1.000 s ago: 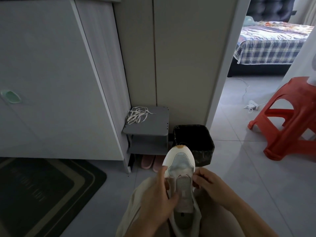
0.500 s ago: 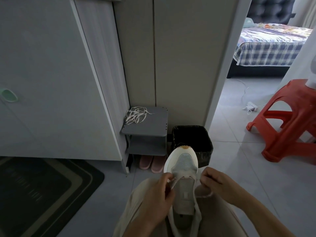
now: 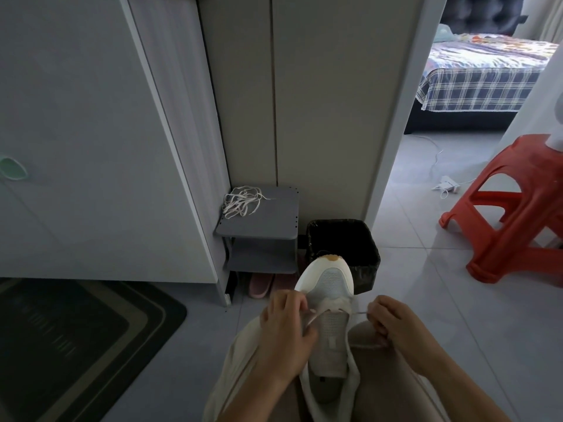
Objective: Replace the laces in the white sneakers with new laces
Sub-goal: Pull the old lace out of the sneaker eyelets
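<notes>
A white sneaker (image 3: 327, 287) lies on my lap, toe pointing away from me, its tongue bare. A pale lace (image 3: 356, 314) runs through the lowest eyelets near the toe. My left hand (image 3: 285, 333) pinches the left end of the lace beside the sneaker. My right hand (image 3: 391, 324) pinches the right end, drawn out to the right of the sneaker. A loose bundle of white laces (image 3: 242, 201) lies on top of a small grey shelf (image 3: 259, 229) against the wall.
A black waste bin (image 3: 362, 239) stands just beyond the sneaker's toe. Pink slippers (image 3: 262, 283) sit under the shelf. A red plastic stool (image 3: 518, 214) is at right, a dark mat (image 3: 76, 339) at left, white cabinets (image 3: 91, 132) behind. A doorway shows a bed (image 3: 484, 65).
Both hands have moved apart from the sneaker's middle, drawing the lace ends outward to the left and right. The sneaker stays on my lap.
</notes>
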### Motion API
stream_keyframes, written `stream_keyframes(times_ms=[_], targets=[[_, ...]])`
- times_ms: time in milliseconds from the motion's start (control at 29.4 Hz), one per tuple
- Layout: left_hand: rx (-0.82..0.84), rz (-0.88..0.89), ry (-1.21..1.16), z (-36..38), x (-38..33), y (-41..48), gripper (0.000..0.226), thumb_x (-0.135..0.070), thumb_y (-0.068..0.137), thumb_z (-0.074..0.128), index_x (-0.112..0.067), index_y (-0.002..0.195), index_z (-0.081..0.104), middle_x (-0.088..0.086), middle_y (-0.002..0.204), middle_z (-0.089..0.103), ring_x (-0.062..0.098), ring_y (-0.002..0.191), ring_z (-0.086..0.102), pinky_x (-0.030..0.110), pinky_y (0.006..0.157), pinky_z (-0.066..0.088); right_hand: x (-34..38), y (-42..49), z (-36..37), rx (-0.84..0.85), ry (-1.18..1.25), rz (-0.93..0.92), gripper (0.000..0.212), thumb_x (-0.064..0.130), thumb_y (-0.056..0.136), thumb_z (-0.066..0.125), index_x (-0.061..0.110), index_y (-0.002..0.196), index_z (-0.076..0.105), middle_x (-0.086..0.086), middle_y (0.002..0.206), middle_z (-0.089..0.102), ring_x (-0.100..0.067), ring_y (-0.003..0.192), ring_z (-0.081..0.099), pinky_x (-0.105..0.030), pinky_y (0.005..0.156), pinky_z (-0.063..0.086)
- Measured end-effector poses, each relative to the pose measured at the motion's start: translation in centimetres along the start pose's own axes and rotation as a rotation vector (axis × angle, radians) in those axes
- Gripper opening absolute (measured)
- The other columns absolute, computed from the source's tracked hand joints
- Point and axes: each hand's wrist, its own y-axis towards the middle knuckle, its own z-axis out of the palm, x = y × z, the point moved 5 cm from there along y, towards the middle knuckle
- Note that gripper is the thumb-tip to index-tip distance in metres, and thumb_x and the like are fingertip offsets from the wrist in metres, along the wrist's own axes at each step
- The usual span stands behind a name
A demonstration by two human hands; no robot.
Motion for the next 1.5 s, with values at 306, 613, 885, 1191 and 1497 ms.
stream_keyframes(times_ms=[306, 613, 885, 1191, 1497], targets=[[-0.010, -0.065, -0.185, 0.0, 1.2, 0.0, 0.039, -0.011, 0.077, 0.061, -0.039, 0.080, 0.034, -0.019, 0.091, 0.042, -0.002, 0.087, 0.045, 0.020, 0.083, 0.040, -3.0, 1.4, -4.8, -0.310, -0.054, 0.066, 0.029, 0.006, 0.094, 0.045, 0.006, 0.066, 0.045, -0.010, 0.065, 0.048, -0.018, 0.055, 0.043, -0.033, 0.056, 0.038], [-0.098, -0.065, -0.343, 0.6, 2.1, -0.4, 0.026, -0.052, 0.067, 0.050, -0.040, 0.089, 0.041, -0.019, 0.096, 0.045, 0.008, 0.090, 0.050, 0.028, 0.079, 0.049, 1.8, 0.7, 4.5, 0.099, -0.592, -0.173, 0.023, 0.035, 0.095, 0.043, 0.027, 0.073, 0.044, 0.009, 0.071, 0.050, -0.003, 0.063, 0.048, -0.013, 0.060, 0.040], [-0.141, -0.107, -0.322, 0.4, 3.4, -0.4, 0.027, -0.030, 0.067, 0.056, -0.041, 0.087, 0.042, -0.017, 0.095, 0.049, -0.002, 0.092, 0.048, 0.012, 0.077, 0.038, -1.0, -0.3, -4.2, -0.263, 0.369, 0.015, 0.029, -0.002, 0.090, 0.044, 0.008, 0.063, 0.048, 0.005, 0.045, 0.042, -0.007, 0.041, 0.044, -0.014, 0.045, 0.042], [-0.185, -0.146, -0.427, 0.7, 3.6, -0.6, 0.027, -0.041, 0.064, 0.054, -0.034, 0.088, 0.044, -0.011, 0.094, 0.050, -0.001, 0.090, 0.048, 0.007, 0.074, 0.038, -3.4, -0.2, -13.1, -0.653, 0.750, 0.019, 0.030, 0.008, 0.088, 0.050, 0.019, 0.060, 0.055, 0.008, 0.043, 0.055, -0.001, 0.041, 0.054, -0.020, 0.060, 0.049], [-0.180, -0.107, -0.400, 0.4, 2.7, -0.8, 0.035, -0.056, 0.062, 0.051, -0.036, 0.090, 0.043, -0.013, 0.097, 0.047, -0.008, 0.093, 0.045, 0.003, 0.076, 0.038, 2.0, 0.4, 4.0, 0.077, -0.509, -0.199, 0.016, 0.033, 0.089, 0.056, 0.028, 0.095, 0.042, 0.021, 0.091, 0.046, -0.002, 0.069, 0.054, -0.013, 0.059, 0.043]])
